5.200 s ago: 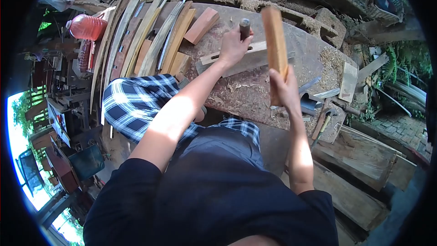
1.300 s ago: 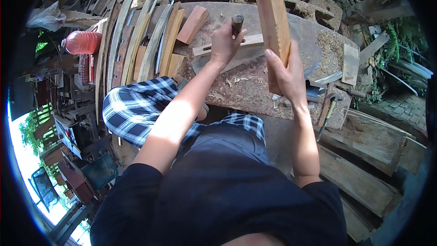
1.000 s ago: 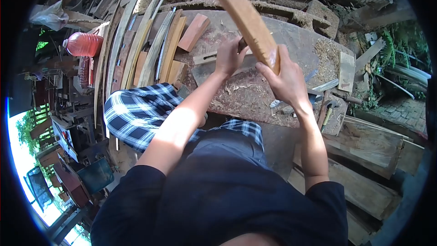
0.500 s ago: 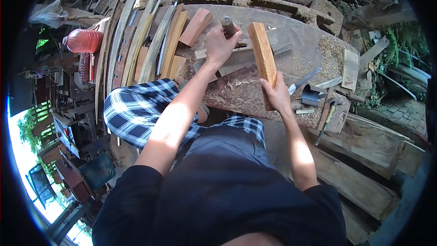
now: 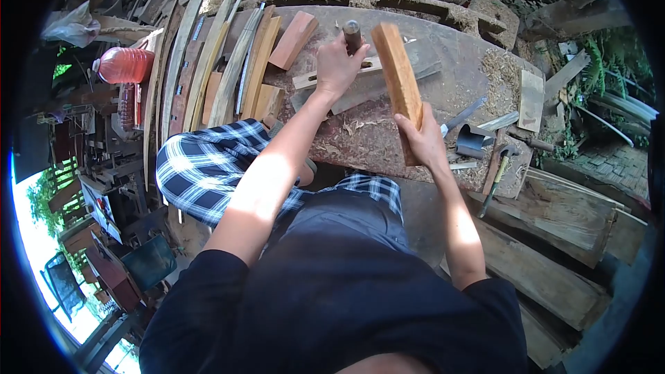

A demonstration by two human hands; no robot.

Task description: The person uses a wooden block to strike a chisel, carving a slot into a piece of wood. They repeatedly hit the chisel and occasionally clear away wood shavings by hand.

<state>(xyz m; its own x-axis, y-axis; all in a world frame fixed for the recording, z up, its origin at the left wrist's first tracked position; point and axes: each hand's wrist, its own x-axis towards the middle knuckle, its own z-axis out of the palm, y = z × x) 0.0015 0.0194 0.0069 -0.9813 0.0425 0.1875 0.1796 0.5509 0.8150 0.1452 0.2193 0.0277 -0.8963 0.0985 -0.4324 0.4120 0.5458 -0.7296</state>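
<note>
The left hand wraps an upright tool handle, right over the slotted wooden strip! The right hand clasps a squared wooden billet by its near end; the long axis slants away leftward, far end just right of the handle, apart.

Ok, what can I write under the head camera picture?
The left hand holds a tool handle over a slotted board while the right hand grips a wooden block.

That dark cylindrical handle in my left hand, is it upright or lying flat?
Roughly upright: the dark cylindrical handle sticks up from your left hand, its round end facing the camera. Its lower end is hidden.
</note>
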